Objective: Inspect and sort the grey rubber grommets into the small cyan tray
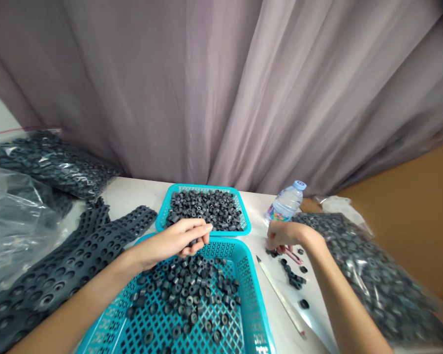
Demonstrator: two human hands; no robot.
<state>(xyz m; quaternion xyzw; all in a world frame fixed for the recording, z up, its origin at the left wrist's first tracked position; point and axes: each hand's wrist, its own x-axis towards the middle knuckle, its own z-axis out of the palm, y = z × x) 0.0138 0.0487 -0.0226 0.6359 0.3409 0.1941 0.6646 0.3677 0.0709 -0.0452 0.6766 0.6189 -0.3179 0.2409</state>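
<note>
My left hand (179, 239) hovers over the far end of the near turquoise basket (251, 290), its fingers curled round several small dark grey rings. More loose rings (192, 290) lie scattered on that basket's floor. My right hand (282, 236) rests on the white table right of the basket, fingers closed over something at a small cluster of rings (294, 279); a pink tool (293, 256) pokes out beneath it. A second, smaller turquoise basket (203, 189) behind is heaped with rings.
Black perforated strips (70, 260) lie at the left. Clear bags of dark parts (47, 162) sit at far left, another bag (369, 270) at right. A water bottle (287, 202) stands behind my right hand. A long white stick (278, 295) lies beside the basket. Curtain behind.
</note>
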